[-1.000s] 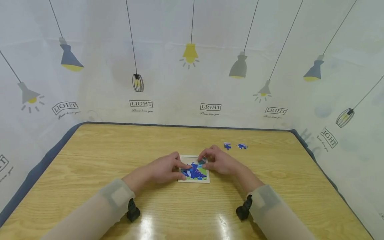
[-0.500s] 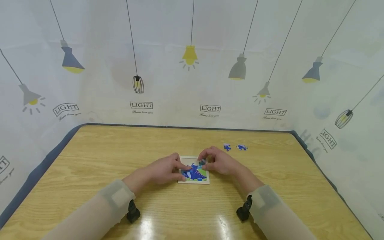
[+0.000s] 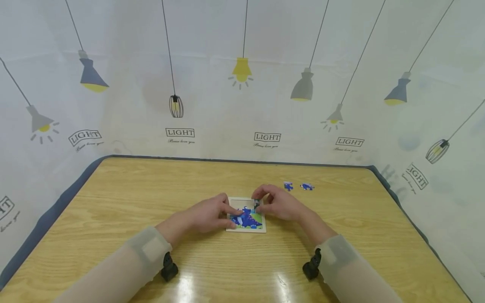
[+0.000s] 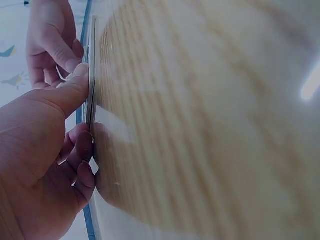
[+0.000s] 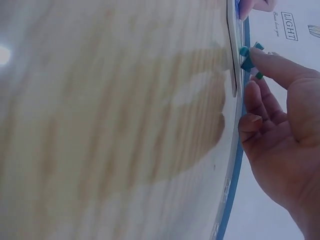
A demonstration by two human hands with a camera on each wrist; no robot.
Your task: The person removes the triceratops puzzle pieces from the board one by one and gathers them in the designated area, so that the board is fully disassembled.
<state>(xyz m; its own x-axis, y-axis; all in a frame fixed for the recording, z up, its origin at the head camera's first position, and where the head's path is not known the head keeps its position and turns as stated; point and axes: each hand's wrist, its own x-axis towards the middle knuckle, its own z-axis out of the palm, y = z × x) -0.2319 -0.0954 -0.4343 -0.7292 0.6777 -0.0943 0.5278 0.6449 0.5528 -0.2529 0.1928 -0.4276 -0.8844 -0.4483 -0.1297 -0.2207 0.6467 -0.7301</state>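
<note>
A small white jigsaw tray lies on the table in the head view, partly filled with a blue dinosaur picture; its upper part shows bare backing. My left hand holds the tray at its left side, index finger lying over the picture and thumb at the near left corner. At the upper right of the tray, my right hand pinches a teal and dark puzzle piece between thumb and fingers. In the head view this piece is tilted up, and fingers partly cover it.
Two loose blue puzzle pieces, one notched and one wider, lie beyond the right hand. The wooden table ends at a dark edge below a curtain printed with lamps.
The puzzle piece in my right hand has been tipped from nearly flat to more upright, and the right fingers have lifted slightly. My left hand keeps its place on the tray.
</note>
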